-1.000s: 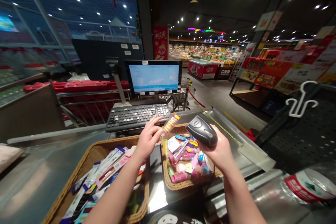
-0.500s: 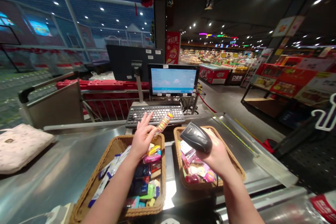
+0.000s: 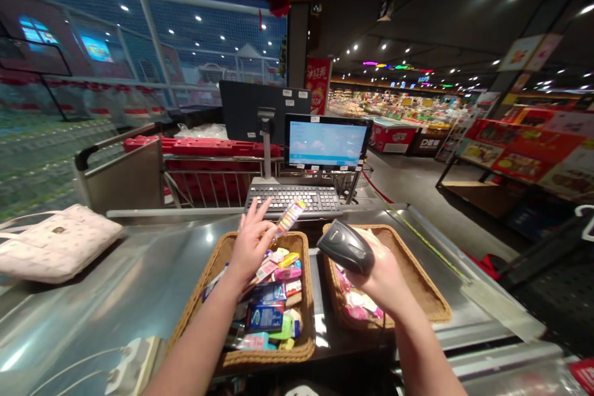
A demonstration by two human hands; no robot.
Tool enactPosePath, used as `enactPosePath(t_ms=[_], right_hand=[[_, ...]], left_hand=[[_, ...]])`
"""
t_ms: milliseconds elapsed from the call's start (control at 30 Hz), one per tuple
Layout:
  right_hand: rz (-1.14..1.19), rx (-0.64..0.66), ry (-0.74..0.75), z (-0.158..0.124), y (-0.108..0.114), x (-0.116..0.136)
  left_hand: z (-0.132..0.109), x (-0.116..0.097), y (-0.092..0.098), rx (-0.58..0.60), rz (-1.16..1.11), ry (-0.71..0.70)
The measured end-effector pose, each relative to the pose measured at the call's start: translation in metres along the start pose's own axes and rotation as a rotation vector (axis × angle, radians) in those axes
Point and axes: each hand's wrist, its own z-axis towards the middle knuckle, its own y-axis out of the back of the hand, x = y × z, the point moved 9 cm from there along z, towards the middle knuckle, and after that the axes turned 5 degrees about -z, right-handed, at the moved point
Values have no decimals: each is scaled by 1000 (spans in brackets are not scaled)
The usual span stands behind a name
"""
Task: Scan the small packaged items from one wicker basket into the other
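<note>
A supermarket checkout lane: steel counter [image 3: 139, 260], barcode scanner [image 3: 346, 247], till monitor [image 3: 327, 143], keyboard [image 3: 292, 198], stocked aisles beyond [image 3: 399, 105].

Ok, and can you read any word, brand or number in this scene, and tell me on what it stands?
Nothing can be read for certain:
Red banner: Chinese characters, too blurred.
Monitor: text too small.
Keyboard: key labels too small.
Blue box: print too small.
Packet: print too small.
Barcode scanner: no legible marking.

The view has swung left; the barcode scanner [image 3: 346, 247] in the right hand [image 3: 383, 278] now overhangs the wicker basket's [image 3: 417, 291] left rim (the pale handbag [image 3: 58, 244] now shows whole).
</note>
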Motion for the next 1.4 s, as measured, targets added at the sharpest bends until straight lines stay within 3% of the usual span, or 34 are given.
enactPosePath(t_ms=[333,867,1100,1400], right_hand=[[-38,9,55,-2,-12,21],[23,63,-3,-5,-28,36],[53,98,-14,-6,-38,37],[55,125,-15,-4,-53,41]], left_hand=[[-12,11,14,26,42,20],[-34,30,25,48,12,31],[-53,58,27,83,20,107],[-94,111,37,50,86,272]])
